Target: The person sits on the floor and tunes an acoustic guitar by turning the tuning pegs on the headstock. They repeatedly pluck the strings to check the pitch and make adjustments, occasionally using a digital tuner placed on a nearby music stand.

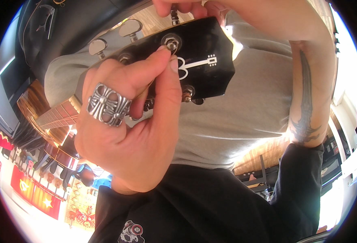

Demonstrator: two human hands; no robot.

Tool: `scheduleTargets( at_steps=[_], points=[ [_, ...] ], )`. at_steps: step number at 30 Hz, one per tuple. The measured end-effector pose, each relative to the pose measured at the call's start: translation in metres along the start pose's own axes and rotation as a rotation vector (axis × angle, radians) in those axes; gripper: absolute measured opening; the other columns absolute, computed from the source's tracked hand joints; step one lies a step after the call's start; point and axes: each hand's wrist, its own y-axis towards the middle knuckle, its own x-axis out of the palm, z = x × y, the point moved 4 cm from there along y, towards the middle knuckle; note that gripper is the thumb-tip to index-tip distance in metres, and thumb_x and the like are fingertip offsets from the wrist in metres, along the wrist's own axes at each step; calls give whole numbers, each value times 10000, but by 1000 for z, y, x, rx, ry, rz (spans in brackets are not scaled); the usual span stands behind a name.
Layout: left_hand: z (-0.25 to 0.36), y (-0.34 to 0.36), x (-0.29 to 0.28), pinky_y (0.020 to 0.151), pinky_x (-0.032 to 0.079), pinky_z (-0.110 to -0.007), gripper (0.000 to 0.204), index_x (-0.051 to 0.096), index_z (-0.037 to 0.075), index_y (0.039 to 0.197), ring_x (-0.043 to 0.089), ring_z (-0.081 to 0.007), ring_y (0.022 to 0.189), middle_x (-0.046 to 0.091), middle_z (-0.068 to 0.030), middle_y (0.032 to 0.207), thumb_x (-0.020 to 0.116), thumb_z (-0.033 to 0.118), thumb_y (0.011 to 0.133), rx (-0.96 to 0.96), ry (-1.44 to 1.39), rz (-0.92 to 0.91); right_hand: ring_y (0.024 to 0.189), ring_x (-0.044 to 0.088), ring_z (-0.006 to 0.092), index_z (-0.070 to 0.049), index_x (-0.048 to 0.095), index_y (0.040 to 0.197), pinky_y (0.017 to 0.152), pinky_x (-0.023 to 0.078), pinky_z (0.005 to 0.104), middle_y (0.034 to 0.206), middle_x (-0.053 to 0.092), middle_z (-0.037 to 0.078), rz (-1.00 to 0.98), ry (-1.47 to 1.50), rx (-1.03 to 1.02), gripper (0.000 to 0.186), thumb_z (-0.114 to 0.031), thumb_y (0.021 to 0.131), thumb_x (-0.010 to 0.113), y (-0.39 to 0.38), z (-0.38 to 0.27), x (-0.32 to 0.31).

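Left hand [126, 117] pinches post [171, 43]; headstock [194, 60] hides neck.

Ornate silver ring [107, 104], black sleeves, dark forearm tattoo [306, 101]

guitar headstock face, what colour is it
Glossy black guitar headstock with a white inlay, seen in the head view.

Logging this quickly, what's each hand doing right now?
Left hand: pinched shut at a tuning post on the guitar headstock.
Right hand: gripping a tuning peg.
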Motion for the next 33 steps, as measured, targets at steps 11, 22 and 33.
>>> scheduleTargets(
  at_steps=[11, 22, 33],
  points=[
    [2, 2, -1, 557, 242, -167, 164, 766, -8, 984, 312, -6, 601, 464, 72, 698, 799, -42, 827, 17, 36, -5, 788, 679, 111, 57, 708, 1073, 683, 519, 219, 923, 742, 90, 334, -309, -89, 287, -192, 928, 712, -14, -17, 20],
    [2, 4, -3, 571, 276, -134, 147, 762, -11, 989, 398, 25, 604, 587, 56, 734, 789, -41, 847, 34, 41, -20, 636, 599, 79, -21, 702, 1053, 550, 447, 246, 729, 644, 10, 150, -98, 434, 317, -326, 1006, 633, -1, -34, 5],
    [5, 7, -8, 618, 376, -124, 132, 756, -26, 1017, 508, 21, 645, 739, -39, 871, 758, -29, 885, -30, 135, -120, 595, 590, 86, 28, 707, 945, 543, 446, 232, 733, 681, 42, 169, -180, 373, 347, -318, 924, 684, 3, -29, 8]
  ],
)
